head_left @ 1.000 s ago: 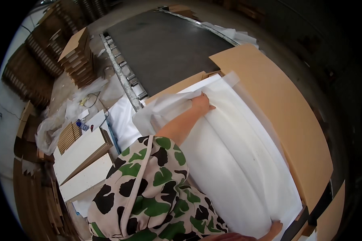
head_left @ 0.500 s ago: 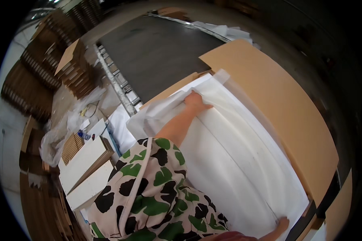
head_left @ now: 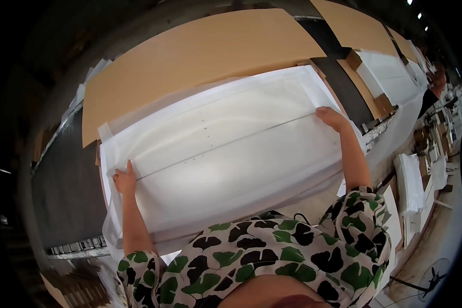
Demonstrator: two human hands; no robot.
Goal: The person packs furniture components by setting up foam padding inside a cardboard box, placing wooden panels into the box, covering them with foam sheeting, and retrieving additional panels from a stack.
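A translucent white foam sheet (head_left: 226, 172) lies over flat white panels, which show through it with a long dark seam and several small holes. My left hand (head_left: 124, 179) is at the sheet's left end, fingers curled on the foam and thumb stretched out. At the opposite end my right hand (head_left: 333, 119) has its fingers bent together on the sheet beside the seam. Foam hidden under the fingers cannot be made out. The wrapped panels sit in an open cardboard carton, whose wide brown flap (head_left: 200, 56) is folded out on the far side.
A dark conveyor belt (head_left: 56, 179) with rollers along its near edge runs beneath the carton. Farther right stands another carton with white wrapped contents (head_left: 387, 77), near a person's arm (head_left: 432, 92). A fan (head_left: 434, 280) is at the lower right; stacked cardboard (head_left: 82, 290) is lower left.
My view has swung to the right, bringing both forearms and the second carton into sight. Both hands remain at opposite ends of the foam-covered panels, and the foam lies flatter near my left hand.
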